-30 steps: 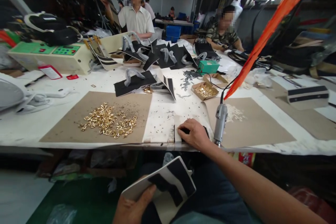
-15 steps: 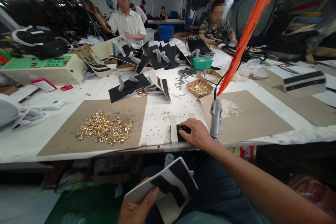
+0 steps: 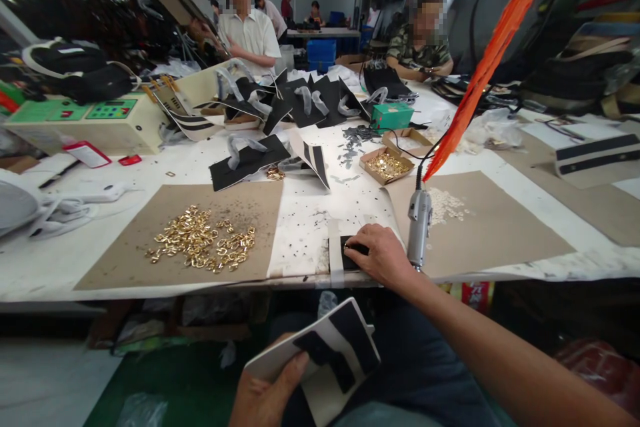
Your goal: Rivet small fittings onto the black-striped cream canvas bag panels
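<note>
Below the table edge, my left hand [image 3: 273, 383] grips a cream panel with black strips [image 3: 345, 353], thumb on top and fingers beneath it. The panel is tilted over my lap. At the table's front edge, my right hand [image 3: 385, 257] is closed over a small black pad [image 3: 350, 262] taped down there. Its fingertips pinch a small gold-coloured metal piece, mostly hidden by the fingers. Just right of that hand hangs a grey electric screwdriver [image 3: 419, 223], tip down. A pile of gold metal fittings [image 3: 200, 237] lies to the left on brown card [image 3: 125, 263].
White washer-like pieces [image 3: 445, 205] lie on another brown card [image 3: 505, 227]. A small box of gold parts [image 3: 387, 165] stands behind. Black panels with wrapped handles [image 3: 250, 160] spread across the middle. An orange cord [image 3: 493, 60] hangs above the screwdriver. Two co-workers sit or stand opposite.
The view has shifted slightly. My hands keep nearly the same positions, the left on the panel and the right at the black pad. The co-worker in white now holds up a panel.
</note>
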Action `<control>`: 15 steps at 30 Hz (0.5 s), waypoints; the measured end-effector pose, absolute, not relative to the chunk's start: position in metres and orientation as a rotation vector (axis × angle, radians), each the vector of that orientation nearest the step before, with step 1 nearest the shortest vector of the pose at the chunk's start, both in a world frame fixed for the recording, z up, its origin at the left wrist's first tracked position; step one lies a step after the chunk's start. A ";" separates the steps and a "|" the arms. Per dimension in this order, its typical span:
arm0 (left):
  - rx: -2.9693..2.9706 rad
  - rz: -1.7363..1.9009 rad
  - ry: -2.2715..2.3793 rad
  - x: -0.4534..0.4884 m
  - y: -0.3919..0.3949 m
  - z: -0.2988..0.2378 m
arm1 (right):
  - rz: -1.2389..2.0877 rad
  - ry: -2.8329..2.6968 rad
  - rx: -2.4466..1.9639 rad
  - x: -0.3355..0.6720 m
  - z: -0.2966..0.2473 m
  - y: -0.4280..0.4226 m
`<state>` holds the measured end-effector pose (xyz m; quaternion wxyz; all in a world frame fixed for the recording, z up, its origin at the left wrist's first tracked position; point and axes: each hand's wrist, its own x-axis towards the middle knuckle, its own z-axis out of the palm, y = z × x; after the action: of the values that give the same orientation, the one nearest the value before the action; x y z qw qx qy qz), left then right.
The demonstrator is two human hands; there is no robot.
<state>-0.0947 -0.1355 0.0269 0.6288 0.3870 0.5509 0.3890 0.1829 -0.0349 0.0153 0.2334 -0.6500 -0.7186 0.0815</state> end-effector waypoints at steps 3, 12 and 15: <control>0.885 0.879 1.263 -0.096 -0.135 0.025 | 0.214 -1.957 -1.833 0.183 0.015 -0.035; 0.917 0.815 1.213 -0.104 -0.125 0.013 | 0.364 -2.030 -1.711 0.193 0.009 -0.025; 0.953 0.793 1.183 -0.101 -0.121 0.015 | 0.312 -2.113 -1.739 0.191 0.014 -0.024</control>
<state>-0.1012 -0.1209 0.0152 0.6548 0.4203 0.5217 0.3498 0.1908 -0.0244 0.0137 0.1924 -0.6195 -0.7529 0.1112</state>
